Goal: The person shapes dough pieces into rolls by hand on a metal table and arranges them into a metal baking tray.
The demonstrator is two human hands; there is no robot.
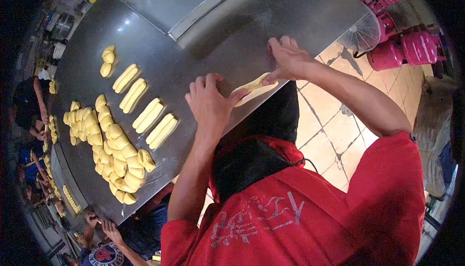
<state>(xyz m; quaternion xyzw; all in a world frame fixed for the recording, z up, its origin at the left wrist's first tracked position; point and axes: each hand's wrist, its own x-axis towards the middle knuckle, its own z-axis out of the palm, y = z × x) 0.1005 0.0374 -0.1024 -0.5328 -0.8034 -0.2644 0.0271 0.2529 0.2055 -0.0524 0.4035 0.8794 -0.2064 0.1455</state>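
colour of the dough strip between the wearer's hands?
Pale yellow; the dough strip shows best in the head view, the only one here.

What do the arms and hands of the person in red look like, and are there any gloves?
No gloves! The left hand and right hand are both bare, with no watch or bracelet that I can see. The forearms are bare too. The sleeves are short and red, with a small dark spot at the right one's edge.
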